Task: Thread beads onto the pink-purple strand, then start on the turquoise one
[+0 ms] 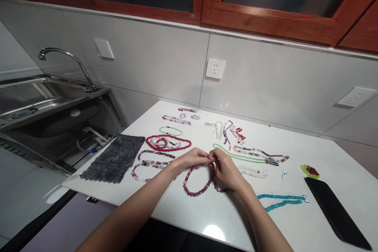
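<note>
Both my hands meet over the middle of the white table [206,212]. My left hand [191,158] and my right hand [226,169] are closed in pinches on the top of a dark red bead strand [193,187], whose loop lies on the table below my fingers. Just left of my left hand lie a bright red bead necklace [168,143] and a multicoloured bead strand [149,164]. Right of my right hand lie a pale green strand [236,155] and a white bead strand [251,171].
A grey cloth [115,158] lies at the table's left end, with a steel sink [26,98] and tap beyond it. At the right are a turquoise strand [280,201], a black phone [336,212] and a small green dish [310,171] of red beads. More strands lie toward the wall.
</note>
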`<state>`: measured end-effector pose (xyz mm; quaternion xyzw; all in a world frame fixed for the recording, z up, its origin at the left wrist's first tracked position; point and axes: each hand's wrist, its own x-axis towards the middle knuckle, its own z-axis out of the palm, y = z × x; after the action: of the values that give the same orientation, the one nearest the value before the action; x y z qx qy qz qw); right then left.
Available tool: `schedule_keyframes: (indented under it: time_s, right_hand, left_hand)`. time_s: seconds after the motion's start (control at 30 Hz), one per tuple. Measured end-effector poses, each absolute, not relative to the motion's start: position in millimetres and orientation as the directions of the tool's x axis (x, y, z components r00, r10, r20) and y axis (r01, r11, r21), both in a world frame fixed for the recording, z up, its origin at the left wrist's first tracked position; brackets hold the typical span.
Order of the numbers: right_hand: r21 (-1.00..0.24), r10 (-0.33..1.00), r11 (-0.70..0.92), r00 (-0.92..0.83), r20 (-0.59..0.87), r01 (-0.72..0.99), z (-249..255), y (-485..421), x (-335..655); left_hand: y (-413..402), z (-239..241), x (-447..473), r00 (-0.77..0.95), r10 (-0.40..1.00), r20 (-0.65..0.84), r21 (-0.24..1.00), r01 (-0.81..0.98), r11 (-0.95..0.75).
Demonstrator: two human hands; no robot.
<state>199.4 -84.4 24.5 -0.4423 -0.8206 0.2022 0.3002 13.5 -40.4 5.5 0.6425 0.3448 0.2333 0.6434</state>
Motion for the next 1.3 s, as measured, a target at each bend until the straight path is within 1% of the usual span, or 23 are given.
schedule_keyframes:
  time_s: [0.17, 0.37, 0.53, 0.67, 0.83, 1.03, 1.13, 1.3]
  right_hand:
    - [-0.599, 0.861, 0.503, -0.416, 0.292, 0.623, 24, -84, 201]
    - [-0.651, 0.881, 0.462, -0.397, 0.258, 0.602, 22, -81, 202]
    - [-0.748, 0.893, 0.425, -0.373, 0.253, 0.509, 25, -77, 202]
    - [-0.828, 0.91, 0.387, -0.311, 0.273, 0.406, 25, -76, 200]
    - [-0.86, 0.928, 0.361, -0.232, 0.292, 0.361, 19, -74, 198]
    - [-0.843, 0.925, 0.373, -0.229, 0.303, 0.389, 20, -76, 196]
    - [-0.819, 0.916, 0.396, -0.233, 0.326, 0.415, 22, -79, 193]
    - [-0.793, 0.899, 0.437, -0.232, 0.371, 0.424, 22, -79, 189]
  left_hand:
    - [-42, 13, 12, 0.679, 0.722, -0.132, 0.987, 0.158, 0.031]
    - [-41, 10, 15, 0.697, 0.717, 0.021, 0.994, 0.064, -0.091]
    - [-38, 4, 16, 0.658, 0.748, 0.085, 0.986, 0.05, -0.157]
    - [-39, 5, 15, 0.616, 0.78, 0.112, 0.977, 0.075, -0.2]
    - [-40, 8, 14, 0.593, 0.792, 0.146, 0.975, 0.05, -0.217]
    - [-40, 8, 14, 0.589, 0.792, 0.161, 0.98, 0.001, -0.2]
    - [-41, 7, 14, 0.581, 0.8, 0.147, 0.988, -0.046, -0.148]
    - [-41, 8, 12, 0.591, 0.807, 0.007, 0.998, -0.055, 0.031]
